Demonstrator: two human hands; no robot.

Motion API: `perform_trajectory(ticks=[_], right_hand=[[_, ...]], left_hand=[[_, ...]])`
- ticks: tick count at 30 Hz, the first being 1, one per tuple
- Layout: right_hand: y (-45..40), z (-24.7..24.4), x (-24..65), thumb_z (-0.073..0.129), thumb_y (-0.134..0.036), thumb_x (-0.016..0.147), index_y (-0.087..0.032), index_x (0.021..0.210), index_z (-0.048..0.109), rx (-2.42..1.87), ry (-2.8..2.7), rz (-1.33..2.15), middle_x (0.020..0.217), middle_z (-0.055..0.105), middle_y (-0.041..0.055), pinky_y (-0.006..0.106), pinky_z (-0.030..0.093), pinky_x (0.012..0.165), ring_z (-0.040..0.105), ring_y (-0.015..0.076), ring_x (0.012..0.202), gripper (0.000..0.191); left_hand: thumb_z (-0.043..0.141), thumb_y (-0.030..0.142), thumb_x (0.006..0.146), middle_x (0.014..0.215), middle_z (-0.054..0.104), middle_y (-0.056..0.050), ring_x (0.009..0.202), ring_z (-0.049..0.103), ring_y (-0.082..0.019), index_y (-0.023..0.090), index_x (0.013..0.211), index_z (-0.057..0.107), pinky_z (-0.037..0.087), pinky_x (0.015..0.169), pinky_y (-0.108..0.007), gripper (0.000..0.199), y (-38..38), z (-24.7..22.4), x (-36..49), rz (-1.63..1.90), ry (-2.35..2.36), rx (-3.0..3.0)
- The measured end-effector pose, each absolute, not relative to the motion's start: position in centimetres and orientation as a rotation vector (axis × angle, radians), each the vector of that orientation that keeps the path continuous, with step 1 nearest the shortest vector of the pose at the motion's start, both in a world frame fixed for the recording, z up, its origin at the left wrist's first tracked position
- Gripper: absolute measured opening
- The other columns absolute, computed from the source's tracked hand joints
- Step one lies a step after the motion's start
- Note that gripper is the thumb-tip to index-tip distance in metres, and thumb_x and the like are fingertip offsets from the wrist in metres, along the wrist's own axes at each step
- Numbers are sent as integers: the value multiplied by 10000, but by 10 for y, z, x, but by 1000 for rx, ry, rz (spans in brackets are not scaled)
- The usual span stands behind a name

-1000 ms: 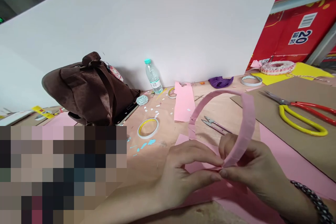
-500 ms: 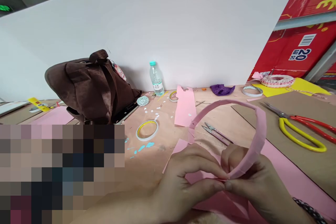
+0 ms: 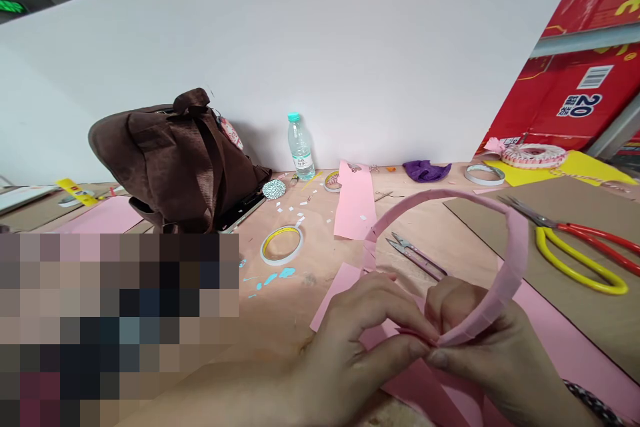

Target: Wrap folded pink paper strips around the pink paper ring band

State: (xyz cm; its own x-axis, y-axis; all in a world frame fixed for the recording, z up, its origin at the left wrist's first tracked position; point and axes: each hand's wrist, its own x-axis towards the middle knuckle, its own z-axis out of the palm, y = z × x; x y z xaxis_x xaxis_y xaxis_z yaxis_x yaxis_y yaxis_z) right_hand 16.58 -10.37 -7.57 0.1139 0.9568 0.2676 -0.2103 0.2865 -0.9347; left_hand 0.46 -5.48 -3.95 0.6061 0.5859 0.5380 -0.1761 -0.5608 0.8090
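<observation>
A hoop wrapped in pink paper (image 3: 515,253) stands up in an arc above both hands. My left hand (image 3: 370,333) pinches pink paper at the hoop's lower edge, thumb and fingertips together. My right hand (image 3: 485,340) grips the bottom of the hoop, its thumb touching the same spot and its other fingers curled behind. Pink paper sheets (image 3: 560,333) lie under and beside the hands. Just behind the hands, small metal snips (image 3: 415,257) rest on the table, partly seen through the hoop.
Scissors with red and yellow handles (image 3: 580,250) lie on brown board (image 3: 595,203) at right. A tape roll (image 3: 281,244), a water bottle (image 3: 301,150), purple material (image 3: 427,171) and a brown backpack (image 3: 175,160) are farther back. The lower left is pixelated.
The hoop has shifted slightly to the right between the hands. My left fingers remain pinched near my right thumb. The view has moved a little.
</observation>
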Motion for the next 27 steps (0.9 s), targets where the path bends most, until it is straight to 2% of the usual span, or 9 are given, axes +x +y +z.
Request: perform_trajectory(ticks=[5, 8, 9, 12, 14, 19, 22, 24, 27], right_hand=[[-108, -76, 163, 885, -247, 582, -188, 575, 597, -858, -1043, 1101, 608, 528, -27, 173, 424, 530, 498, 100, 580, 294], [-108, -77, 163, 882, -251, 576, -176, 571, 567, -876, -939, 1222, 639, 505, -28, 178, 429, 561, 491, 103, 618, 324], [-108, -78, 165, 874, -250, 590, -174, 584, 563, -865, -943, 1270, 654, 503, -27, 179, 430, 562, 491, 106, 628, 320], [-103, -79, 169, 846, -240, 646, -172, 623, 564, -769, -1040, 1320, 690, 518, -20, 180, 430, 552, 493, 104, 628, 290], [-101, -78, 171, 840, -223, 663, -176, 631, 565, -689, -1105, 1258, 709, 537, -17, 187, 439, 568, 506, 106, 639, 280], [-97, -76, 176, 800, -121, 702, -205, 656, 546, -514, -1318, 1094, 719, 556, -19, 210, 456, 612, 534, 120, 685, 271], [-94, -82, 177, 804, -105, 683, -227, 709, 566, -432, -1406, 1068, 773, 533, -9, 232, 449, 614, 525, 128, 697, 268], [-92, -84, 176, 821, -170, 687, -223, 693, 556, -402, -1378, 1101, 793, 500, -3, 234, 432, 598, 511, 125, 687, 270], [-94, -78, 173, 758, -388, 785, -200, 617, 532, -425, -1364, 1114, 747, 464, 13, 247, 422, 587, 494, 126, 651, 338]], left_hand=[[629, 206, 876, 786, 681, -3, 748, 637, -117, 211, 938, 655, 468, 964, -352, 67, -58, -46, 4, 1170, 328, 2053], [642, 216, 868, 839, 687, -5, 745, 646, -115, 241, 1164, 556, 525, 813, -269, 310, -59, -50, 5, 1208, 362, 1966], [648, 215, 862, 862, 686, -12, 762, 649, -117, 239, 1168, 546, 527, 776, -250, 324, -58, -50, 5, 1205, 379, 1958], [677, 240, 837, 863, 690, -31, 845, 649, -143, 196, 938, 618, 514, 828, -273, 125, -50, -48, 7, 1187, 354, 2106], [686, 294, 832, 841, 695, -44, 862, 649, -153, 174, 853, 625, 505, 863, -289, 136, -45, -44, 7, 1197, 270, 2227], [684, 381, 822, 855, 686, -86, 797, 654, -136, 137, 942, 623, 525, 734, -209, 279, -41, -38, 2, 1180, 126, 2386], [662, 289, 843, 820, 693, -66, 755, 651, -121, 147, 946, 618, 526, 728, -200, 181, -43, -37, 0, 1171, 95, 2453], [602, 194, 867, 809, 701, -52, 731, 654, -107, 159, 925, 620, 529, 766, -209, 70, -44, -36, -2, 1188, 96, 2482], [542, 128, 878, 801, 724, -42, 734, 673, -105, 155, 911, 638, 536, 814, -235, 105, -42, -31, -5, 1195, -6, 2605]])
